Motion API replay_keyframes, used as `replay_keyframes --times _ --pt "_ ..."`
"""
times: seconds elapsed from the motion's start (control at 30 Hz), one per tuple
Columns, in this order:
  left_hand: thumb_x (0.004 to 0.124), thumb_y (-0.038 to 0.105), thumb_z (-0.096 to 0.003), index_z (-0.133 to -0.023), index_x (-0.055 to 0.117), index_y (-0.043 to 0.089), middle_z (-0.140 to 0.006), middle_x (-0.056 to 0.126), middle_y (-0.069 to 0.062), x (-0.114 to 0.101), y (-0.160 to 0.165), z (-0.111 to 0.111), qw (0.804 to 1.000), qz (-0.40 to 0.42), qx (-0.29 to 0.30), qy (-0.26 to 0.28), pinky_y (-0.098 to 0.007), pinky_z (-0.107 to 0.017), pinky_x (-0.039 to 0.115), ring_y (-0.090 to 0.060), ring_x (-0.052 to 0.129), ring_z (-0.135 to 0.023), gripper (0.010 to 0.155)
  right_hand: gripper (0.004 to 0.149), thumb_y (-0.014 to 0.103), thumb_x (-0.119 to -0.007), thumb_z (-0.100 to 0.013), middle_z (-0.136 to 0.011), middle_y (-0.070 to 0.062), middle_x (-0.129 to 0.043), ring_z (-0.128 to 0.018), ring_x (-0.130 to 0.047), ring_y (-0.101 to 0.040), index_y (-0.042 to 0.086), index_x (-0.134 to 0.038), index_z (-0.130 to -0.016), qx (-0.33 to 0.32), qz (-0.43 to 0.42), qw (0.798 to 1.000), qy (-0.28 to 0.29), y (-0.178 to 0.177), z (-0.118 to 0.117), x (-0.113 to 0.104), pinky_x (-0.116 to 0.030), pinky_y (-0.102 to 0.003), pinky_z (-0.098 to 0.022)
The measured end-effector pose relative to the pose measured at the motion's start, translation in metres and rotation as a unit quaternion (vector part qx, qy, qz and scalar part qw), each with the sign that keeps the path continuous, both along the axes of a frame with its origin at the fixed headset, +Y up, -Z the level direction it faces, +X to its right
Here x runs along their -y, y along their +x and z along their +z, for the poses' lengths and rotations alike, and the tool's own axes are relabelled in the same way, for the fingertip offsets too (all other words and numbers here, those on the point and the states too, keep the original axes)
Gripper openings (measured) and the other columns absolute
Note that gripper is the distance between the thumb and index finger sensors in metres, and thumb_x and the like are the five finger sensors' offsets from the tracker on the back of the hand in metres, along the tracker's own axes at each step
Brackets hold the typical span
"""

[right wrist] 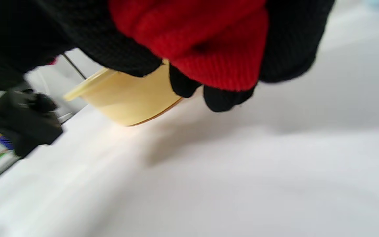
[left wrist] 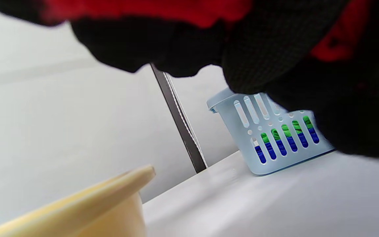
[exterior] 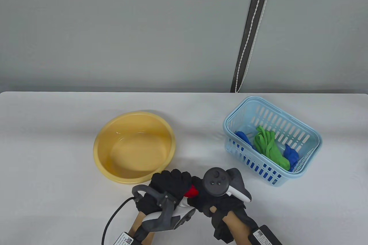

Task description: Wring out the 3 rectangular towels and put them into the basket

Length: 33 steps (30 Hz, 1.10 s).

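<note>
Both of my black-gloved hands are clamped onto the same red knitted towel (exterior: pixel 191 191), bunched into a tight roll between them just above the white table (exterior: pixel 57 147). My left hand (exterior: pixel 169 186) curls round its left end and my right hand (exterior: pixel 214 199) wraps the right end, so only a small red patch shows between the two fists in the table view. From the right wrist view the red fabric bulges out from my curled fingers (right wrist: pixel 291 39), held clear of the tabletop.

Just beyond my left hand sits the round yellow plastic basin (exterior: pixel 99 144), with a little water glinting in its bottom. Off to my right, well apart from the basin, stands the light blue slotted plastic basket (exterior: pixel 313 135). Inside it lie a twisted green towel (exterior: pixel 268 146) and a crumpled blue towel (exterior: pixel 291 156), the green one resting on top of the blue.
</note>
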<state>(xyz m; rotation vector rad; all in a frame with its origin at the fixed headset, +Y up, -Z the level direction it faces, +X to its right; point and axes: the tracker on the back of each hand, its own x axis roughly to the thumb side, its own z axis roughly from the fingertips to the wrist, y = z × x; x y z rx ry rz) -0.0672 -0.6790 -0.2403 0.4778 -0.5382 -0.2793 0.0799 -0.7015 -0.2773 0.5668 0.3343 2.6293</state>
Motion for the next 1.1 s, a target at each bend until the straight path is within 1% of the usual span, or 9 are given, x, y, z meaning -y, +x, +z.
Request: replay_keyframes --times 0.13,0.3,0.43,0.6,0.73,0.8,0.93,1.0,1.1 --pt "0.096 0.052 -0.0453 -0.077 0.090 0.029 -0.046 0.104 0.006 0.000 0.000 -0.002 0.999 0.037 -0.022 -0.031 -0.035 -0.012 0.090 -0.017 0.100 -0.018 0.040 0.047 0.031 -0.096 -0.050 -0.071 -0.013 -0.100 -0.048 -0.110 -0.031 0.019 -0.076 -0.090 0.025 0.029 0.993 0.116 0.000 0.004 -0.001 -0.092 -0.045 -0.032" --pt "0.096 0.052 -0.0453 -0.075 0.092 0.026 -0.044 0.104 0.006 0.002 -0.005 -0.010 0.981 0.137 -0.052 -0.125 -0.034 -0.010 0.090 -0.016 0.100 -0.016 0.040 0.047 0.036 -0.092 -0.052 -0.065 -0.007 -0.097 -0.040 -0.106 -0.024 0.021 -0.073 -0.093 0.041 0.066 0.969 0.235 0.001 0.006 0.001 -0.089 -0.043 -0.029" --pt "0.096 0.052 -0.0453 -0.073 0.093 0.023 -0.041 0.105 0.006 0.004 -0.009 -0.016 0.952 0.216 -0.053 -0.210 -0.034 -0.008 0.090 -0.016 0.100 -0.014 0.041 0.046 0.043 -0.088 -0.052 -0.059 -0.003 -0.097 -0.030 -0.103 -0.021 0.021 -0.073 -0.090 0.039 0.090 0.946 0.310 0.003 0.008 0.000 -0.087 -0.039 -0.020" --pt "0.096 0.052 -0.0462 -0.069 0.095 0.018 -0.038 0.105 0.005 0.009 -0.015 -0.026 0.892 0.313 -0.034 -0.323 -0.035 -0.007 0.090 -0.016 0.100 -0.011 0.041 0.044 0.047 -0.086 -0.052 -0.051 -0.002 -0.098 -0.021 -0.100 -0.020 0.020 -0.075 -0.085 0.019 0.100 0.929 0.356 0.008 0.009 -0.003 -0.084 -0.037 -0.014" --pt "0.095 0.051 -0.0472 -0.063 0.097 0.015 -0.034 0.105 0.005 0.013 -0.018 -0.032 0.827 0.392 -0.012 -0.403 -0.036 -0.005 0.089 -0.017 0.099 -0.008 0.039 0.041 0.048 -0.084 -0.055 -0.049 -0.002 -0.097 -0.019 -0.099 -0.020 0.020 -0.075 -0.083 0.018 0.099 0.921 0.377 0.012 0.011 -0.010 -0.083 -0.037 -0.013" --pt "0.094 0.051 -0.0484 -0.063 0.096 0.016 -0.032 0.104 0.005 0.018 -0.018 -0.034 0.783 0.428 0.008 -0.452 -0.036 -0.004 0.090 -0.017 0.099 -0.007 0.038 0.042 0.051 -0.082 -0.054 -0.048 -0.002 -0.097 -0.017 -0.098 -0.020 0.020 -0.076 -0.082 0.015 0.092 0.913 0.397 0.014 0.012 -0.013 -0.082 -0.037 -0.012" --pt "0.092 0.049 -0.0506 -0.063 0.096 0.014 -0.030 0.103 0.004 0.028 -0.016 -0.039 0.672 0.493 0.032 -0.551 -0.037 -0.003 0.089 -0.017 0.098 -0.005 0.038 0.042 0.052 -0.081 -0.055 -0.045 -0.002 -0.097 -0.014 -0.097 -0.020 0.019 -0.077 -0.080 0.016 0.085 0.911 0.404 0.018 0.014 -0.018 -0.082 -0.037 -0.011" --pt "0.091 0.050 -0.0515 -0.063 0.095 0.013 -0.029 0.102 0.004 0.033 -0.014 -0.041 0.635 0.509 0.043 -0.579 -0.037 -0.002 0.089 -0.017 0.097 -0.004 0.038 0.042 0.053 -0.080 -0.055 -0.045 -0.002 -0.097 -0.014 -0.097 -0.019 0.020 -0.077 -0.080 0.018 0.085 0.910 0.405 0.019 0.014 -0.019 -0.081 -0.036 -0.011" --pt "0.089 0.050 -0.0535 -0.063 0.094 0.013 -0.030 0.102 0.004 0.041 -0.011 -0.043 0.551 0.536 0.071 -0.636 -0.037 -0.002 0.089 -0.017 0.097 -0.004 0.039 0.042 0.053 -0.078 -0.055 -0.045 -0.002 -0.097 -0.014 -0.096 -0.019 0.020 -0.076 -0.080 0.022 0.075 0.909 0.409 0.020 0.014 -0.021 -0.081 -0.037 -0.011"
